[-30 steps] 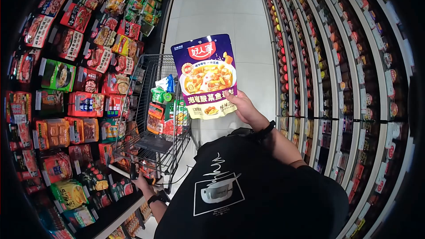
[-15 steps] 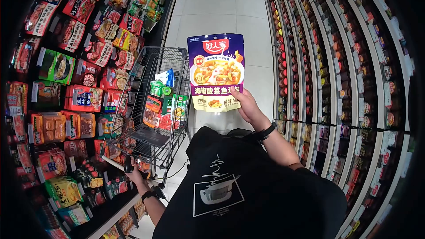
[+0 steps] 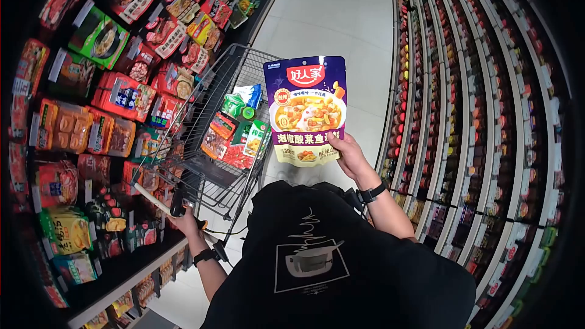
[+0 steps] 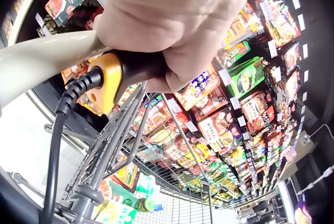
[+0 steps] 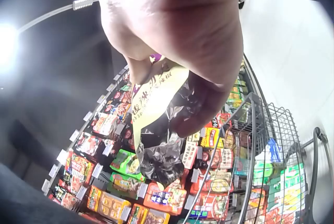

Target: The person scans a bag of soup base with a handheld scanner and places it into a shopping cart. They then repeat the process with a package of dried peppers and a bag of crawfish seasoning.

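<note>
My right hand [image 3: 354, 157] pinches the lower right corner of a purple and pale-yellow seasoning pouch [image 3: 308, 106], thumb over its printed front. The pouch faces me upright, showing a picture of a bowl of food. In the right wrist view, fingers [image 5: 201, 106] press behind its shiny back. My left hand [image 3: 187, 224] is on the shopping cart's handle [image 3: 152, 198]. In the left wrist view its fingers curl round a black grip [image 4: 140, 70] with a yellow end. The wire cart [image 3: 210, 167] stands left of the pouch, several packages inside.
Shelves of packaged food [image 3: 125, 94] run close along the cart's left side. On the right, long shelf rows [image 3: 469, 140] hold jars and bottles. Between them the pale tiled aisle floor [image 3: 332, 12] stretches ahead. A black cable [image 4: 54, 156] hangs from the cart handle.
The head view has turned, so the aisle now slants to the right. The pouch has shifted rightward in view, still in the right hand. The left hand stays on the handle.
</note>
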A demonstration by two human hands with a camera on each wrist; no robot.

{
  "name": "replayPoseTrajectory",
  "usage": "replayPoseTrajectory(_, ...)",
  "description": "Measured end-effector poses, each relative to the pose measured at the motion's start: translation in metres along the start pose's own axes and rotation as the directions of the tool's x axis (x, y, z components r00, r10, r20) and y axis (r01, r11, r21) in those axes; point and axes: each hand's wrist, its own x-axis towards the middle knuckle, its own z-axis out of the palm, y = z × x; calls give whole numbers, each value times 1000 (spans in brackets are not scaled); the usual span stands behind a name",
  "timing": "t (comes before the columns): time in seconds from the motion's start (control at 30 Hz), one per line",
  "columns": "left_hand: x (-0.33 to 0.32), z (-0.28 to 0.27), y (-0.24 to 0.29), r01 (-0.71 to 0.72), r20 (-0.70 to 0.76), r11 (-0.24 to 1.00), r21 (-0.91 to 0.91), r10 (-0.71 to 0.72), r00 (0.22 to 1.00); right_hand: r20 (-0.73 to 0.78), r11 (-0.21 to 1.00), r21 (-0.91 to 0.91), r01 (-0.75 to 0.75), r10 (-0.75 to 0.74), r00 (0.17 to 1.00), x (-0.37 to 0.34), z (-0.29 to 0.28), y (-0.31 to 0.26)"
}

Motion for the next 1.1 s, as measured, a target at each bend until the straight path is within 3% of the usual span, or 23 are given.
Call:
replayPoseTrajectory(0.1, -14, 3, 9, 49, -12, 999, 2, -49, 999, 44, 999, -20, -38, 39, 998, 11, 8, -2)
replayPoseTrajectory(0.13, -19, 5, 19, 73, -37, 993, 88, -70, 997, 59, 999, -16, -47, 48, 997, 16, 13, -2)
replayPoseTrajectory(0.37, -5, 1, -11, 43, -62, 993, 106, -37, 997, 104, 993, -65, -94, 100, 990, 38, 46, -5)
replayPoseTrajectory(0.53, -11, 7, 12, 58, -34, 998, 18, -58, 998, 104, 989, -102, -106, 117, 988, 56, 60, -6)
replayPoseTrajectory(0.77, -23, 18, 14, 43, -30, 995, 94, -40, 999, 146, 985, -81, -153, 164, 976, 79, 37, -22)
replayPoseTrajectory(0.93, -29, 38, 7, 23, -46, 996, 81, -20, 999, 181, 986, -55, -159, 167, 969, 96, -7, -46)
replayPoseTrajectory(1.03, -47, 59, 26, 33, -96, 968, 247, -9, 995, 202, 988, -30, -152, 155, 967, 106, -42, -70)
replayPoseTrajectory(1.1, -52, 73, 29, 15, -82, 975, 221, 3, 997, 204, 990, -24, -141, 143, 969, 112, -63, -85)
